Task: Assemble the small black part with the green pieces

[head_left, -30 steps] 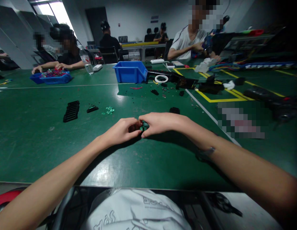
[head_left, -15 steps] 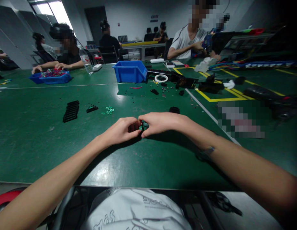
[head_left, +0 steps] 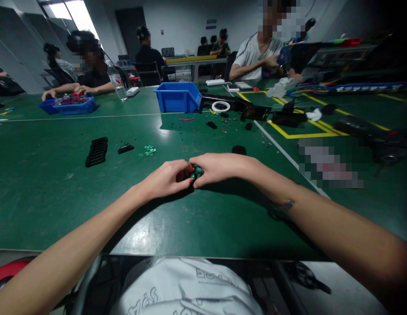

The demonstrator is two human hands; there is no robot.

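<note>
At the middle of the green table, my left hand [head_left: 169, 177] and my right hand [head_left: 216, 168] meet at the fingertips. Both are closed around a small black part with a green piece [head_left: 197, 172], mostly covered by the fingers, so its exact kind does not show. Beyond my left hand lies a small pile of green pieces [head_left: 150, 150]. Left of that pile are a small black part with bits on it [head_left: 125, 148] and a row of black slotted parts [head_left: 96, 152]. Another black part [head_left: 239, 150] sits just past my right hand.
A blue bin [head_left: 179, 97] stands farther back, with a white ring [head_left: 221, 106] and scattered small parts nearby. A co-worker's hands are at a blue tray [head_left: 75, 106] at the left, beside a bottle [head_left: 118, 85]. Black equipment [head_left: 384, 142] lies at the right.
</note>
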